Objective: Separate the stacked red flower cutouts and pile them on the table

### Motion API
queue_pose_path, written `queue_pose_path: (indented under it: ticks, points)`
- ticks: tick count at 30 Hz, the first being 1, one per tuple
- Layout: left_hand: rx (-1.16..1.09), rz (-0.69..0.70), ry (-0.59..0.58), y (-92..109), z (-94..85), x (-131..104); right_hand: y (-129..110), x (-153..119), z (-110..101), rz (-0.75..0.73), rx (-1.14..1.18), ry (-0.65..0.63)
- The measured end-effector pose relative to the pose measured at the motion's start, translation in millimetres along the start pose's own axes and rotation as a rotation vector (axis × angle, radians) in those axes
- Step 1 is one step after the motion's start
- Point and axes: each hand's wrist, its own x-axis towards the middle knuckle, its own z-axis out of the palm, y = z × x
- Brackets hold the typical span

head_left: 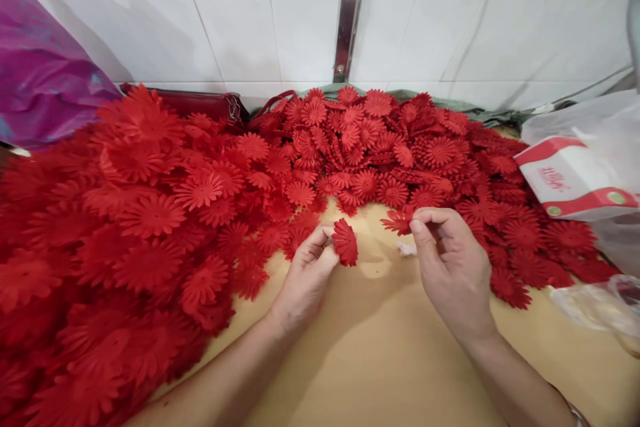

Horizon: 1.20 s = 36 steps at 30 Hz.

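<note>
Between thumb and fingers, my left hand (309, 273) pinches a small red fabric flower (345, 242), its petals turned toward the right. My right hand (453, 267) grips another red petal piece (397, 221) by its edge, level with the left one and a short gap away. Both hands are raised over the tan tabletop (380, 353). A large heap of loose red flower pieces (150, 213) spreads to the left, and flatter, stacked-looking red pieces (365, 127) lie behind the hands and round to the right.
A red and white box (570, 177) in clear plastic stands at the right, with a crumpled clear bag (595, 303) in front. A dark red handbag (200, 105) sits behind the heap. Purple plastic (45, 73) hangs at the left. A metal bracket (350, 20) is fixed to the tiled wall.
</note>
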Motion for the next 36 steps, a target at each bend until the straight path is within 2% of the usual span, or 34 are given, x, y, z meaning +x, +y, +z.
queue_pose_path:
  ticks: [3,5,7,9,10,11,13,16,18,19,21,23,26,36]
  points:
    - [-0.181,-0.068,0.034,8,3.0,-1,-1,-3,4,0.059,0.037,-0.027]
    - [-0.296,-0.19,-0.025,16,4.0,-2,-2,-5,7,0.063,0.03,-0.063]
    - [-0.345,-0.371,-0.237,22,4.0,-5,-3,-8,9,0.045,0.049,-0.189]
    - [-0.335,-0.507,-0.478,25,3.9,-8,-6,-11,10,0.03,0.12,-0.376]
    - [-0.321,-0.533,-0.549,25,4.0,-9,-7,-11,10,0.026,0.158,-0.438]
    - [-0.31,-0.53,-0.567,25,4.2,-9,-7,-12,9,0.016,0.179,-0.454]
    - [-0.298,-0.463,-0.461,22,4.8,-7,-8,-12,8,-0.016,0.155,-0.357]
    - [-0.29,-0.343,-0.164,16,5.2,-2,-10,-10,5,-0.053,0.087,-0.141]
    - [-0.278,-0.285,-0.051,12,5.2,0,-11,-9,5,-0.109,0.08,-0.115]
    - [-0.266,-0.257,-0.034,11,5.1,0,-13,-10,5,-0.156,0.08,-0.134]
    - [-0.219,-0.214,-0.061,7,4.8,0,-16,-11,6,-0.244,0.071,-0.194]
    - [-0.144,-0.188,-0.115,5,4.3,-1,-19,-12,7,-0.268,0.066,-0.229]
    - [-0.034,-0.155,-0.164,3,2.9,-2,-20,-13,8,-0.247,0.058,-0.243]
    - [0.108,-0.096,-0.176,5,2.3,-4,-17,-11,10,-0.105,0.138,-0.324]
